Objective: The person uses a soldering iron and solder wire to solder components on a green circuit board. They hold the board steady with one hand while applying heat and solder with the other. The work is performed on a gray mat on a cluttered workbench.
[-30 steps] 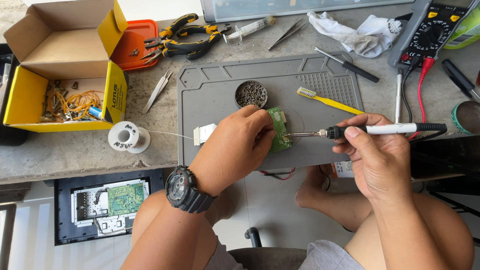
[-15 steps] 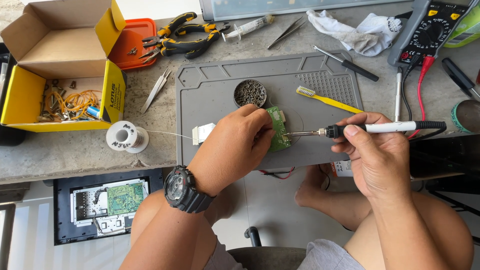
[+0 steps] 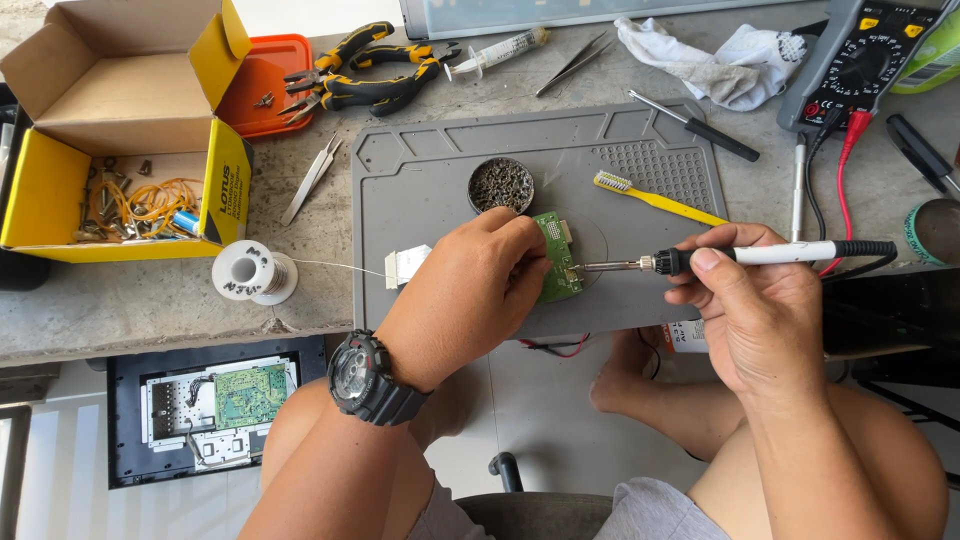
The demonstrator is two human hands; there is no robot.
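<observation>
Where left hand (image 3: 470, 300) covers circuit board (image 3: 558, 258), contact hidden

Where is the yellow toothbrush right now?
The yellow toothbrush lies on the grey mat, upper right, between the tin of brass wool and the soldering iron.

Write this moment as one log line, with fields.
left hand: pinning green board on grey mat | right hand: holding soldering iron, tip at board edge | solder spool: left of mat
</observation>
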